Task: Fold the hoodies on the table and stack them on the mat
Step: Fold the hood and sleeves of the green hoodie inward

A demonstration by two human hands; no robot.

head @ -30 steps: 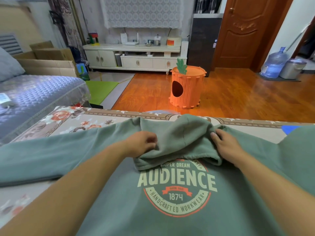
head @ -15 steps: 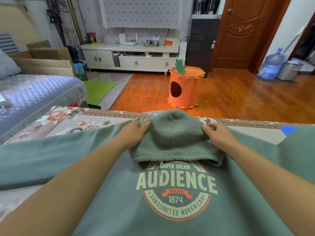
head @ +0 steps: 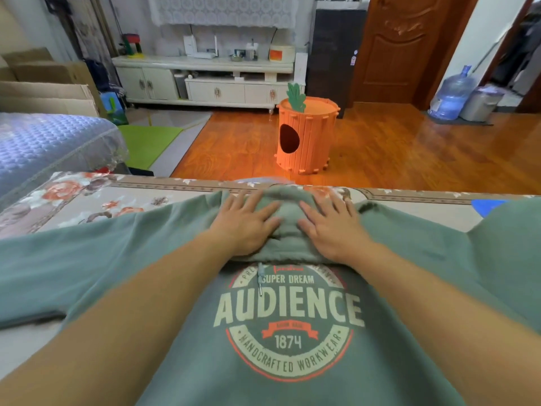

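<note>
**Hoodie laid flat, hood being pressed down**

Hoodie [head: 278, 332], sage green with a round "AUDIENCE 1874" print, lies face up on the table, filling the view from 6 o'clock up to the centre. Its left sleeve [head: 73, 265] runs out flat towards 9 o'clock; the right sleeve [head: 497, 253] spreads towards 3 o'clock. A drawstring [head: 260, 278] hangs onto the top of the print.

Just beyond the print, the hood [head: 288, 230] is folded down over the chest. Both hands lie flat on it, fingers straight and spread, gripping nothing: the left hand [head: 246, 222] on its 9 o'clock half, the right hand [head: 332, 227] on its 3 o'clock half, thumbs close together.

The step in hand looks to be smoothing the hood flat, an early stage; neither sleeve is folded in yet. Next, I judge, each sleeve should be brought across the body, which calls for lifting the palms off without dragging the hood out of place.

The floral tablecloth [head: 96, 200] shows at 10 o'clock, a blue patch [head: 487, 205] at 2 o'clock; whether that is the mat I cannot tell. Farther off, at 12 o'clock, an orange carrot-shaped tub [head: 307, 139] stands on the wooden floor.
</note>
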